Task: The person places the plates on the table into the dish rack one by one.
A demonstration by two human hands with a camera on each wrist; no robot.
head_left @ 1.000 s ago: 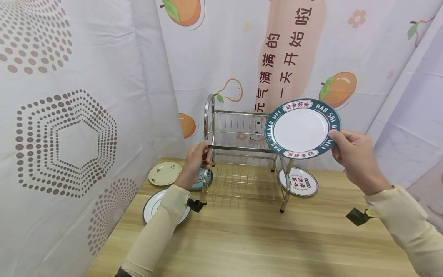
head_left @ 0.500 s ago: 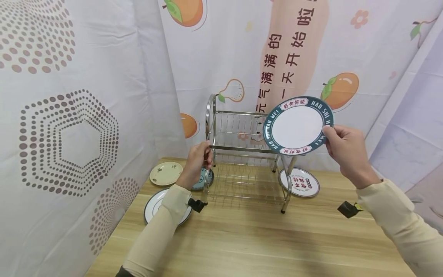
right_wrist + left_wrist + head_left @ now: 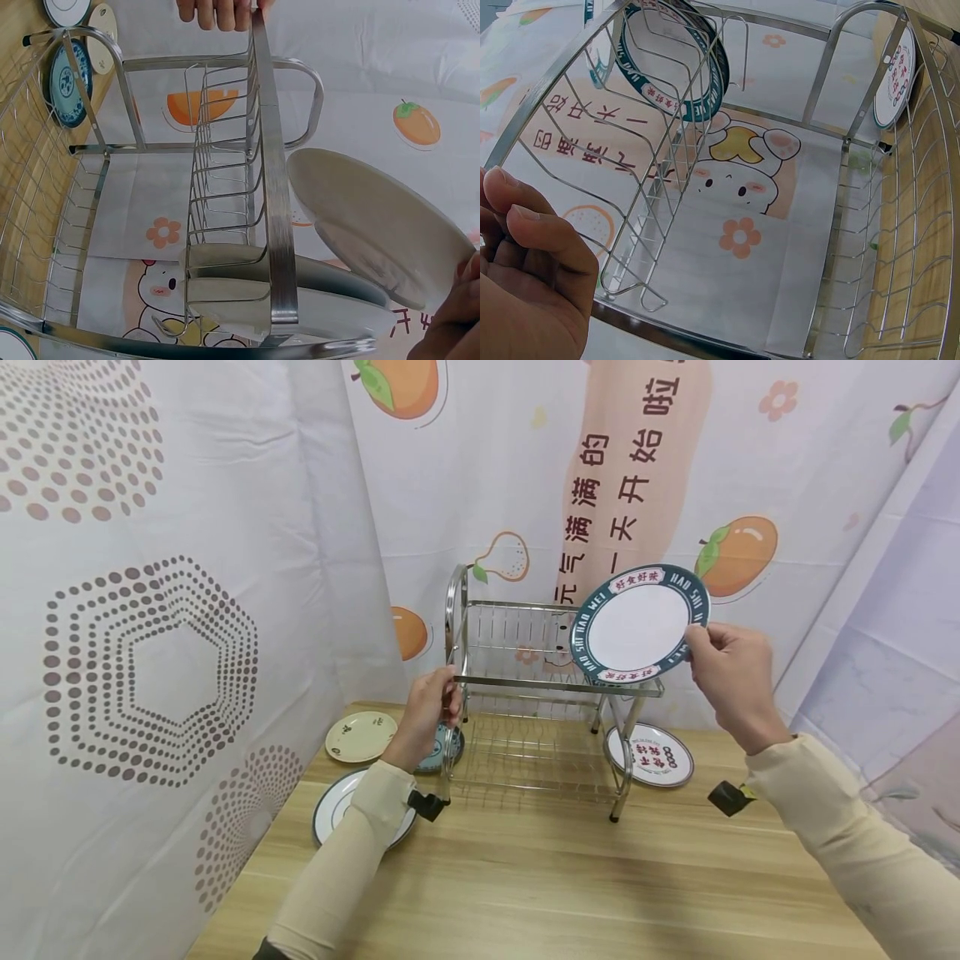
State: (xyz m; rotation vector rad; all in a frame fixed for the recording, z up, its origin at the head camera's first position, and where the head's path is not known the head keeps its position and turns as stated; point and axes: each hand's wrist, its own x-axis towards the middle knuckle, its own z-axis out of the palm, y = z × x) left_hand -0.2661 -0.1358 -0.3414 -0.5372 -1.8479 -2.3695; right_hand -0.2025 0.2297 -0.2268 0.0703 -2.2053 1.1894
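Observation:
My right hand [image 3: 738, 681] pinches a white plate [image 3: 637, 625] with a green lettered rim, thumb on its face. The plate is tilted above the right end of the upper tier of a two-tier metal dish rack [image 3: 525, 682]. In the right wrist view, two plates [image 3: 330, 309] stand on edge in that tier, close below the held plate [image 3: 375, 214]. The head view mostly hides them behind it. My left hand [image 3: 423, 714] grips the left end of the rack's upper front rail, its fingers [image 3: 217, 11] curled over the metal.
Left of the rack, a cream plate [image 3: 360, 737], a white plate with a dark rim [image 3: 330, 814] and a blue patterned plate [image 3: 71, 82] lie on the wooden table [image 3: 525, 893]. Another white plate [image 3: 660, 756] with red characters lies behind its right side. Printed curtains [image 3: 487, 460] hang behind.
My right hand has moved left with the green-rimmed plate, bringing it further over the rack's right end, slightly higher and more tilted. The left hand keeps its grip on the rail.

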